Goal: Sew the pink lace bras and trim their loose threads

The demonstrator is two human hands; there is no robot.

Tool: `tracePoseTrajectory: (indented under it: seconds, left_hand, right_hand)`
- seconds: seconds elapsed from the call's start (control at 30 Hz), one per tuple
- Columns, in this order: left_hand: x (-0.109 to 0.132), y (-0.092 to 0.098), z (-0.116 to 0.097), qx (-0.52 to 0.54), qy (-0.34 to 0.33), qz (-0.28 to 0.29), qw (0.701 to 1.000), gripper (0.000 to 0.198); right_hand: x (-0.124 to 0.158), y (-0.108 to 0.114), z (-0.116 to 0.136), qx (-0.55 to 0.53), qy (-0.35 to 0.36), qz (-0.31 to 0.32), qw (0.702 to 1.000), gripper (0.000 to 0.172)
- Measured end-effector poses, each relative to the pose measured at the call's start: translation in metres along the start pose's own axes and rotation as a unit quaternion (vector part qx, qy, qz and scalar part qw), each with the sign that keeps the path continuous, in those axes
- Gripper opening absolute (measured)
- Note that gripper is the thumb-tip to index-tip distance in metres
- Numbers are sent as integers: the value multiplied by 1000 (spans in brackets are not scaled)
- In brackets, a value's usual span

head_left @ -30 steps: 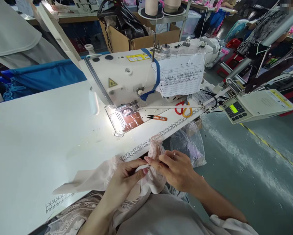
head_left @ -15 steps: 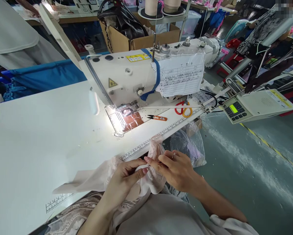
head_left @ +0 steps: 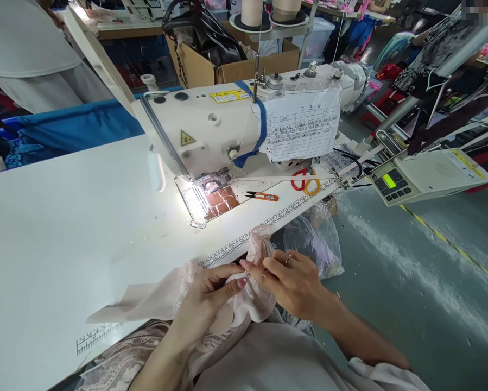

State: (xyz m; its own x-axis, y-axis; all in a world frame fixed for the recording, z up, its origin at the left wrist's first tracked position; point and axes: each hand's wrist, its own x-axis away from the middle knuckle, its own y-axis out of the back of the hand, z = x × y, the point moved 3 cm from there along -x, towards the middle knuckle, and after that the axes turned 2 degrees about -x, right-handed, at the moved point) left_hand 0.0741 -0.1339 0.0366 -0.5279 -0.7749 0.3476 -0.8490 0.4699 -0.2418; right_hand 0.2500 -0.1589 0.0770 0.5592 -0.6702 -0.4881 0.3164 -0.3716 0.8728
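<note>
A pale pink garment with lace trim (head_left: 249,312) lies gathered over my lap and the front edge of the table. My left hand (head_left: 209,296) pinches a fold of it between thumb and fingers. Close beside it, my right hand (head_left: 290,282), with a ring on one finger, grips the same cloth; the two sets of fingertips nearly meet. One lace end rises against the ruler edge, while a flat piece spreads left on the table. Beyond the hands stands a white sewing machine (head_left: 211,125) with its needle area lit.
Orange thread snips (head_left: 262,196) and scissors with red and yellow handles (head_left: 312,184) lie on the white table (head_left: 64,233). A control box (head_left: 426,174) sits at the right. A plastic bag (head_left: 317,244) hangs below the table edge. Another person (head_left: 27,49) stands at back left.
My hands and the garment have barely moved. The person at back left has shifted slightly.
</note>
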Motion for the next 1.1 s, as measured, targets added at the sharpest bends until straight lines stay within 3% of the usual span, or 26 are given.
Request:
tracePoseTrajectory:
  seconds: [0.43, 0.67, 0.77, 0.93, 1.03, 1.1]
  left_hand:
    - [0, 0, 0, -10, -5, 0, 1000, 24]
    - [-3, -3, -3, 43, -2, 12, 999, 20]
    - [-2, -6, -7, 59, -4, 26, 998, 19]
    - [-1, -11, -9, 71, -9, 34, 997, 16]
    - [-1, -10, -4, 35, 0, 20, 999, 21]
    - [-1, -7, -1, 9, -1, 7, 1000, 27]
  right_hand:
    - [6, -8, 3, -46, -35, -27, 998, 37]
    - [9, -17, 0, -207, -91, -42, 973, 51]
    - [10, -20, 3, -326, -122, -60, 936, 52]
    - [8, -24, 3, -523, -199, -70, 826, 35]
    - [10, -20, -11, -602, -259, -135, 743, 37]
    - [11, -13, -21, -601, -283, -178, 726, 38]
